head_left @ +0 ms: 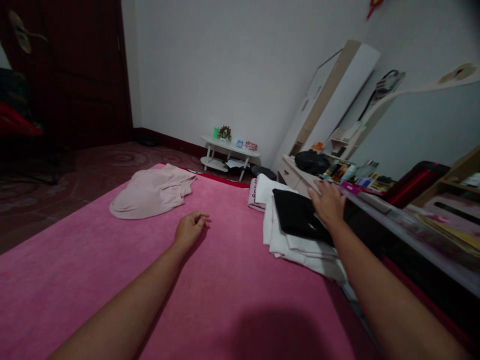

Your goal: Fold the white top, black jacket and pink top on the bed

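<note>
My left hand [190, 228] is over the pink bed cover [225, 280], its fingers loosely bent and a little apart, with nothing visible in them. To its upper left, a pale pink garment [153, 192] lies spread on the cover, somewhat wrinkled. On the right, my right hand [328, 201] is open, fingers spread, at the far right side of a folded black garment [296, 215]. Whether it touches the cloth I cannot tell. That black garment lies on folded white clothes [279, 240]. Behind them is a rolled light pink cloth with dark lettering [253, 195].
A dressing table [292, 172] with a mirror, bottles and a black bag [312, 162] stands close on the right. Beyond the bed's far edge is a low white table [210, 141] with a small plant. A dark red door [82, 75] is at the left.
</note>
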`<state>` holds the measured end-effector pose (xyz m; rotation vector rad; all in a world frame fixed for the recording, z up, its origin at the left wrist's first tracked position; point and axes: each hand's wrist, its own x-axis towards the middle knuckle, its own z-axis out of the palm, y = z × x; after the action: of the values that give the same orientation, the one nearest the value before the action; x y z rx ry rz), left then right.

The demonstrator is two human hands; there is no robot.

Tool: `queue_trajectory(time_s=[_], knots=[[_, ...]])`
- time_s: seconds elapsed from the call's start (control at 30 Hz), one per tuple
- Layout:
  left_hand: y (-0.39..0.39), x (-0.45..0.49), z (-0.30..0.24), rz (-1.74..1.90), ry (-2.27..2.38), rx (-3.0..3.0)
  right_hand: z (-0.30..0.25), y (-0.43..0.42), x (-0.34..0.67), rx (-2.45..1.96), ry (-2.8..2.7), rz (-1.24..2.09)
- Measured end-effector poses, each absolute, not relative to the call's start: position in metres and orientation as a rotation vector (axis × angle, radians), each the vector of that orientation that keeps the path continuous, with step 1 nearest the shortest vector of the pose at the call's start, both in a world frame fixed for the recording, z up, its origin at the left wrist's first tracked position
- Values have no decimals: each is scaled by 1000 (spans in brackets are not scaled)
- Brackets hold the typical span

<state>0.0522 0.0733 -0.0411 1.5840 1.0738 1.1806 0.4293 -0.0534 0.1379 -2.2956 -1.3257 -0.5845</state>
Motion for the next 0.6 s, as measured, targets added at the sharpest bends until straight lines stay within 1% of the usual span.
queue_trajectory(time_s=[0.03,0.13,0.2,0.27,0.4,0.6], knots=[[74,51,-42,1171,1051,1624,119,-47,421,-2443,-1293,-412],[76,50,-43,1150,1021,1695,72,-32,410,-2568,-1256,-207],[76,49,-44,1143,1038,1698,60,-26,412,-2614,-1248,-120],[75,50,-44,1139,1063,1705,60,-24,417,-2642,-1252,-77],[73,50,-42,1095,1081,1770,66,-24,411,-2653,-1211,-209],[71,49,-38,1062,1129,1808,58,-36,378,-2609,-1225,-440]])
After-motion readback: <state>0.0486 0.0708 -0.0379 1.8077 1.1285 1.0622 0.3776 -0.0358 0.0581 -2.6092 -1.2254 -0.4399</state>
